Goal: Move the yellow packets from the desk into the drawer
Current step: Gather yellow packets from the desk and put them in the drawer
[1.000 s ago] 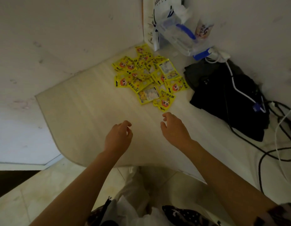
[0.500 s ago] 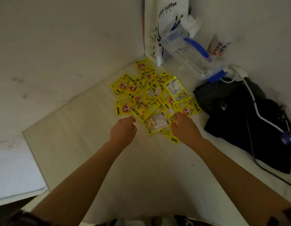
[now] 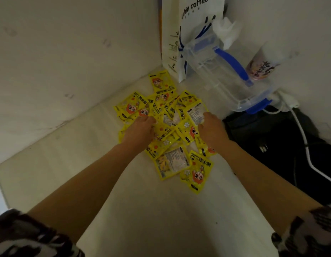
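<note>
Several yellow packets (image 3: pixel 165 115) with a red cartoon face lie in a loose overlapping pile in the corner of the pale desk (image 3: pixel 68 164). My left hand (image 3: pixel 137 130) rests palm down on the left side of the pile, fingers curled onto the packets. My right hand (image 3: pixel 211 128) lies palm down on the right side, fingertips on a packet showing its printed back. Two packets (image 3: pixel 183 169) sit nearest me, clear of both hands. No drawer is in view. Whether either hand grips a packet is hidden under the palms.
A white coffee paper bag (image 3: pixel 181 39) stands in the corner. A clear plastic box with blue clips (image 3: pixel 225 78) leans beside it, next to a printed cup (image 3: pixel 261 67). A black bag (image 3: pixel 283 145) with white and black cables lies on the right. Walls close in left and behind.
Both hands have reached forward from the desk's near part onto the pile. The camera has moved closer to the corner.
</note>
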`<state>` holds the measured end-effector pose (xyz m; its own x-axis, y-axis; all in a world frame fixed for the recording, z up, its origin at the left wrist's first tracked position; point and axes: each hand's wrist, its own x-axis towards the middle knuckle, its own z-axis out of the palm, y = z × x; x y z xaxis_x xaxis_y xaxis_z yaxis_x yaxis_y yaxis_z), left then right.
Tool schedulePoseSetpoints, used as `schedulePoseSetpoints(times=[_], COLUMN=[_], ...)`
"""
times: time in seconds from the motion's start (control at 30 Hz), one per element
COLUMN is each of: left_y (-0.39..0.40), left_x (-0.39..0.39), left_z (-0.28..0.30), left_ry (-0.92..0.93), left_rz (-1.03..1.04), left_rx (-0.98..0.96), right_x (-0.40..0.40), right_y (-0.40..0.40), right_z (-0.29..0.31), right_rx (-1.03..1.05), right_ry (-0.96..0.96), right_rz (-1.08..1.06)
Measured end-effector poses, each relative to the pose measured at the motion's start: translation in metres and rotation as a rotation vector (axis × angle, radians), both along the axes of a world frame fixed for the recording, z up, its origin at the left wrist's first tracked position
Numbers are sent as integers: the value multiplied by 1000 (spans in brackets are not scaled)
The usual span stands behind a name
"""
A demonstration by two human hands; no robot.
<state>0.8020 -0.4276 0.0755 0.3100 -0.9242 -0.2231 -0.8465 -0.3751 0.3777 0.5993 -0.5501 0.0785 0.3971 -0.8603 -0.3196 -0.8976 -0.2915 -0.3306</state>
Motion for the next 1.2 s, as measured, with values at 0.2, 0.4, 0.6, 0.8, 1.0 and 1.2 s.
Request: schedulePoseSetpoints(times=[0.2,0.4,0.6,0.8,1.0,1.2], left_y=[-35,-41,-21,-13,-5,0], left_x=[-1,7,26,28,15,-14], left_z=[-12,-8,-8,-5,17,14], left_ry=[-31,-59,-105,-162,32,442], left_rz=[-229,-355,-380,-264,12,356], left_rx=[182,266,219,74,-157,-66], right_x=[15,20,20,28,14,-31], right_y=[-14,-12,-11,-13,-5,3], right_z=[-18,-27,-20,-13,6,9], right_rx=[-10,-127,-154,-125,-146,-28], right_ry=[3,-53,-89,-61,-243,-12], right_rz=[9,-29,106,189,180,293])
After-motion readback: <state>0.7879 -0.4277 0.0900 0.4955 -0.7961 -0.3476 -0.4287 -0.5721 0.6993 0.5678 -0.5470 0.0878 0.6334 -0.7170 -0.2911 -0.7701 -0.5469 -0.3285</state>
